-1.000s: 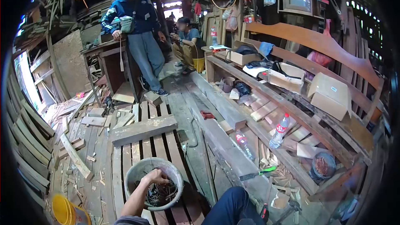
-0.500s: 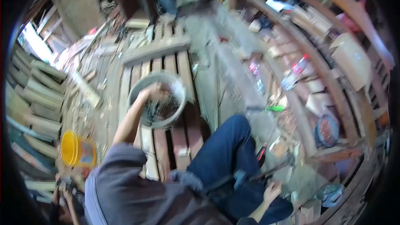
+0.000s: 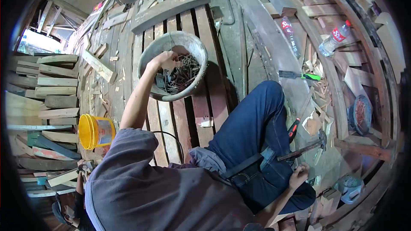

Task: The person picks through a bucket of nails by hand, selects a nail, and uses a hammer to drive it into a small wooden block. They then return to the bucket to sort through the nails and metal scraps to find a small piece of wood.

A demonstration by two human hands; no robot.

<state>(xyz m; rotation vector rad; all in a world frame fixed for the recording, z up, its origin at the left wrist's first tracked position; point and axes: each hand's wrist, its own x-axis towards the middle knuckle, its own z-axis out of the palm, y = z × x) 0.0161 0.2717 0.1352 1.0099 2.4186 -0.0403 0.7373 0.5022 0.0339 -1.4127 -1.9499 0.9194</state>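
My left hand [image 3: 166, 60] is inside a round grey bucket [image 3: 198, 47], its fingers curled together over a heap of dark, thin nails [image 3: 182, 77]. Whatever sits between those fingertips is too small to make out. Under the bucket runs a bench of wooden slats [image 3: 169, 117]. Down at the right, my right hand [image 3: 300, 173] is held with curled fingers near my bent leg; what it holds, if anything, is hidden. Just above that hand lies a hammer [image 3: 305, 149], apart from the fingers.
A yellow bucket [image 3: 87, 131] stands left, by stacked wood [image 3: 58, 90]. Across the slats lies a thick plank [image 3: 171, 11]. To the right are a green-handled tool [image 3: 310, 77], plastic bottles [image 3: 335, 38] and a bowl of reddish bits [image 3: 362, 114]. Another person [image 3: 70, 209] is at lower left.
The view has shifted, so most things sit higher and farther right, and the blur is gone. My left hand stays in the grey bucket; my right hand stays by my leg.
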